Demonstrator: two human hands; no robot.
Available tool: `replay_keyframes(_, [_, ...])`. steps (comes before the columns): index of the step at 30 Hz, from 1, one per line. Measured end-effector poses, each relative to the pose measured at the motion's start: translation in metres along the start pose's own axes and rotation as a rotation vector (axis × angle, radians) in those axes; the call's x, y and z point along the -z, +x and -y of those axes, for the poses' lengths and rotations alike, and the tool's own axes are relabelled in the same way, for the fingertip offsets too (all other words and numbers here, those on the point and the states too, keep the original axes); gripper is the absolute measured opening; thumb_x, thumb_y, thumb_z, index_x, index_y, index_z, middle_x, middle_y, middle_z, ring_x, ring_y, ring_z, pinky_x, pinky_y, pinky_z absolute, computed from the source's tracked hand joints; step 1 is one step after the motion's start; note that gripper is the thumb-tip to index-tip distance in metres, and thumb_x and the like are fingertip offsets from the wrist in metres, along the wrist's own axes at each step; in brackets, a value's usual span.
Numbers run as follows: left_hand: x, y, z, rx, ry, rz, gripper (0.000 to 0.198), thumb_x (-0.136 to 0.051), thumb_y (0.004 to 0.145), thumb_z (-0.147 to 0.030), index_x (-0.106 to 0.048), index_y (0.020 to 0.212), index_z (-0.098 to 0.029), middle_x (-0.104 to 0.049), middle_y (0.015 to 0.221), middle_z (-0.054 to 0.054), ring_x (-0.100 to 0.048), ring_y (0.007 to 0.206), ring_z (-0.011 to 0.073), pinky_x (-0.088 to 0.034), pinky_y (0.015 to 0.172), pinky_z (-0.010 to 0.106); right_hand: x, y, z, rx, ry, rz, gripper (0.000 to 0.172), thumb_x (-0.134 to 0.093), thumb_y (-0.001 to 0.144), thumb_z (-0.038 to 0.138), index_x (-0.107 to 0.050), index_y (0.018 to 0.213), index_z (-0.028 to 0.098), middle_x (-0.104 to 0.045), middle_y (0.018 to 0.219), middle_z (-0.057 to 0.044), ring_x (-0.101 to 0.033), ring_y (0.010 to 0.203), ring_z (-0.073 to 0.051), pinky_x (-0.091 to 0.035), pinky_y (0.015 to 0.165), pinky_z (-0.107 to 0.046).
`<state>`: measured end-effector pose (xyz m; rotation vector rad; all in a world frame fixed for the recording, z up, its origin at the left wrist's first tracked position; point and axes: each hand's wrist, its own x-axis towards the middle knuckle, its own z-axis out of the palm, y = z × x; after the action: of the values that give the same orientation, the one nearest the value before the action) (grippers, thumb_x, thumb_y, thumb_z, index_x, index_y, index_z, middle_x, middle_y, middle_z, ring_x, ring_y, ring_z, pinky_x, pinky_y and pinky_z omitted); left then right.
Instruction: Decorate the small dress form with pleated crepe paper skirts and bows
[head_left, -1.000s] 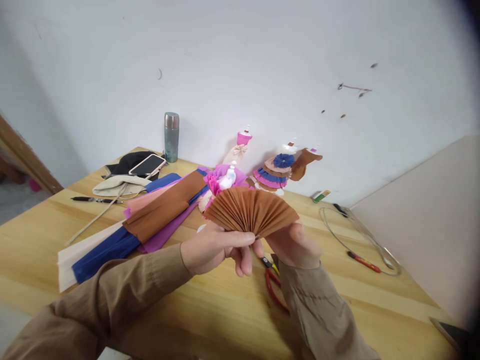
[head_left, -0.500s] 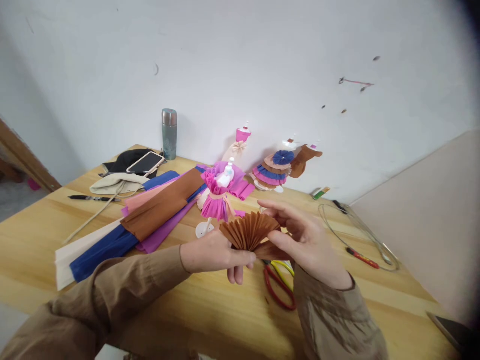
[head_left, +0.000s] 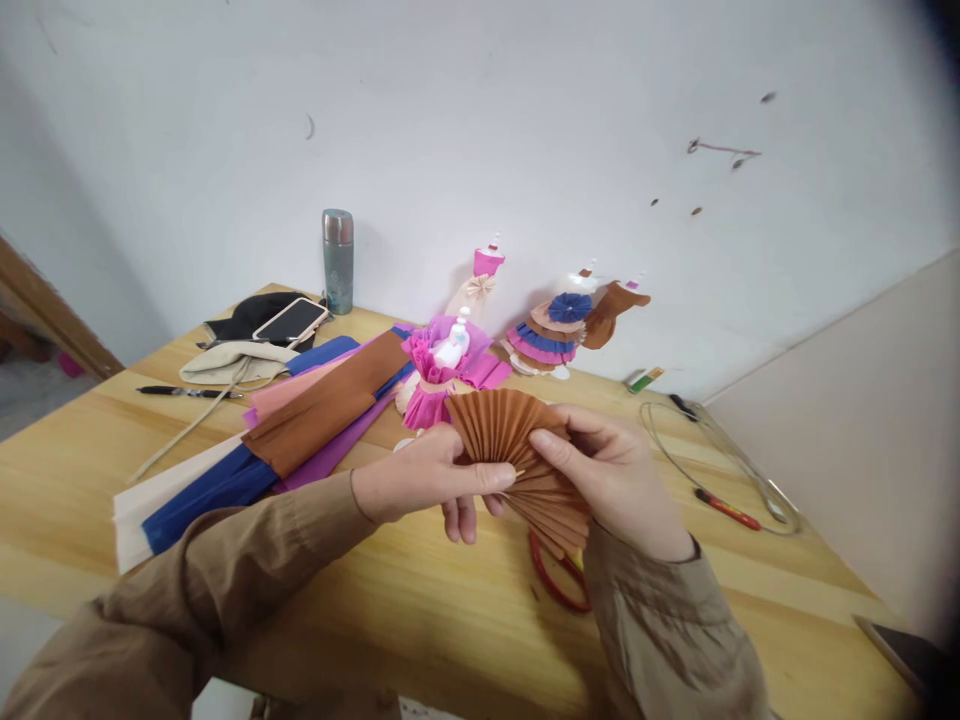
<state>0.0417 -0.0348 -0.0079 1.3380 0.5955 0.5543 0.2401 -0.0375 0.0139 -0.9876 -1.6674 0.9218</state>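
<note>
A pleated brown paper fan [head_left: 499, 425] is spread between my two hands above the table. My left hand [head_left: 420, 475] pinches its gathered centre, thumb on top. On the other side, my right hand [head_left: 611, 470] grips the pleats with thumb in front and fingers behind. Just beyond the fan stands a small white mannequin [head_left: 452, 345] in a pink crepe-paper dress [head_left: 427, 398]. Red-handled scissors [head_left: 559, 585] lie below the fan, partly hidden by it and my right sleeve.
Folded crepe-paper strips [head_left: 322, 405] lie at left, near a pen [head_left: 187, 392], a phone [head_left: 291, 320] and a flask [head_left: 338, 262]. More dressed mannequins [head_left: 551, 325] stand by the wall. A cable [head_left: 667, 455] and a red screwdriver-like tool [head_left: 727, 508] are at right.
The fan has opened wider and turned toward me, its pleats now spreading down to the right. My right thumb has moved onto the pleats, and more of the scissors is covered.
</note>
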Motion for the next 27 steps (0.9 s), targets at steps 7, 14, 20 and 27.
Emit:
replay_keyframes(7, [-0.007,0.001,0.001,0.022,-0.057,-0.037,0.054,-0.070,0.072,-0.061,-0.060,0.082,-0.008,-0.068,0.072,0.008,-0.055,0.039,0.0081,-0.043,0.037,0.018,-0.002,-0.001,0.005,0.002,-0.045,0.031,0.025,-0.072,0.079,0.040,-0.068,0.069,0.018,-0.062,0.063,-0.001,-0.059,0.058,-0.015,-0.050,0.053,-0.025])
replay_keyframes(14, [-0.009,-0.002,0.001,0.024,-0.200,-0.032,0.050,-0.075,0.070,-0.055,-0.062,0.077,-0.008,-0.066,0.063,0.006,-0.059,0.041,0.0107,-0.046,0.039,0.020,0.015,0.000,0.000,0.019,0.128,0.007,0.026,-0.072,0.078,0.047,-0.077,0.086,0.023,-0.075,0.083,-0.007,-0.069,0.073,-0.021,-0.057,0.068,-0.033])
replay_keyframes(20, [-0.010,-0.003,0.000,0.007,-0.249,-0.011,0.052,-0.076,0.068,-0.057,-0.062,0.079,-0.008,-0.066,0.065,0.006,-0.060,0.044,0.0110,-0.047,0.041,0.019,0.029,-0.004,0.010,0.052,0.148,0.292,0.045,-0.078,0.072,0.049,-0.074,0.113,0.030,-0.074,0.107,-0.009,-0.071,0.090,-0.027,-0.059,0.077,-0.039])
replay_keyframes(27, [-0.010,-0.004,-0.001,0.012,-0.295,0.021,0.051,-0.079,0.067,-0.055,-0.062,0.077,-0.008,-0.067,0.068,0.007,-0.061,0.045,0.0112,-0.048,0.041,0.019,0.030,-0.005,0.007,0.048,0.167,0.278,0.028,-0.069,0.083,0.039,-0.074,0.109,0.029,-0.074,0.107,-0.008,-0.072,0.096,-0.025,-0.060,0.080,-0.038])
